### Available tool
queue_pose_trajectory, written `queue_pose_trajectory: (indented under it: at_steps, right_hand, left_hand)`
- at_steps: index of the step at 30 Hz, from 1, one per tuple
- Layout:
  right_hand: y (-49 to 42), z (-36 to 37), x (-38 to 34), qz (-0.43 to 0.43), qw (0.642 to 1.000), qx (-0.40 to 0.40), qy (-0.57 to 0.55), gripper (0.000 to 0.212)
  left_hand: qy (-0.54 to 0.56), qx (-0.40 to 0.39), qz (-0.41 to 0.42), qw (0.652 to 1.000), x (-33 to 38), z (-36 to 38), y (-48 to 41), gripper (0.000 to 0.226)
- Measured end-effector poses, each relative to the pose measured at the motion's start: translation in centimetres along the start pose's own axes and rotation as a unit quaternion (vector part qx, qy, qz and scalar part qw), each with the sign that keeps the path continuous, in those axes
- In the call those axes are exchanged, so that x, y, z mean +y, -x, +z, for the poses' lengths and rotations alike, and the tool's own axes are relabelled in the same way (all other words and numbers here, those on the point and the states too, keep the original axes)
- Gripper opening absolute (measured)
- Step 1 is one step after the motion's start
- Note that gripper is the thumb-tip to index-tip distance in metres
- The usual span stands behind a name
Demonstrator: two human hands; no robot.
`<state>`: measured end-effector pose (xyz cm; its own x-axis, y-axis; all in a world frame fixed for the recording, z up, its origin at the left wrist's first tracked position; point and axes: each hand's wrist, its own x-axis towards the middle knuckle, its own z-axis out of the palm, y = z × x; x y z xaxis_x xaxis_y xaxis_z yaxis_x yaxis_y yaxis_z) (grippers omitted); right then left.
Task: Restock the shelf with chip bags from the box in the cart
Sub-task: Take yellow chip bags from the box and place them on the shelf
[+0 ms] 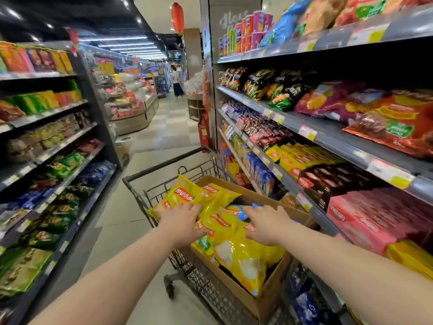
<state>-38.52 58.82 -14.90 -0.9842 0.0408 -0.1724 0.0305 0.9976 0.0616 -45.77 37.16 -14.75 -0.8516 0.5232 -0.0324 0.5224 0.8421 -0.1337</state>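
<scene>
A brown cardboard box [269,299] sits in a wire shopping cart [164,165] in the aisle, full of yellow chip bags [243,256]. My left hand [181,221] lies on a yellow bag [185,193] at the box's far left, fingers spread, thumb against another bag. Over the middle of the pile my right hand [267,222] is spread flat, touching the bags; a blue bag [243,213] peeks out beside its fingers. The shelf [328,134] on the right holds packed snack bags and boxes.
Shelving with snacks lines the left side [54,146] of the aisle. The cart stands tight against the right shelving. A red fire extinguisher [203,132] hangs at the shelf end. A person [177,83] stands far down the aisle by display islands.
</scene>
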Motion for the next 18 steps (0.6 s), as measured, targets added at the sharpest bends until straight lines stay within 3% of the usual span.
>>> queue_pose_trajectory:
  at_steps: [7,14,18]
  right_hand:
    - [-4.7,3.4,3.2,0.025,0.997,-0.059,-0.044,0.065]
    - [-5.9,6.0,4.5,0.082,0.99,-0.087,-0.072,0.075]
    - [-6.2,7.9,4.4,0.158,0.974,-0.107,-0.122,0.082]
  left_hand:
    - [0.009,-0.054,0.035,0.998,1.3,3.1,-6.9,0.08]
    - [0.021,-0.109,0.051,0.992,0.5,6.6,-11.2,0.083]
    - [0.056,-0.148,0.062,0.985,-0.6,9.1,-14.2,0.086]
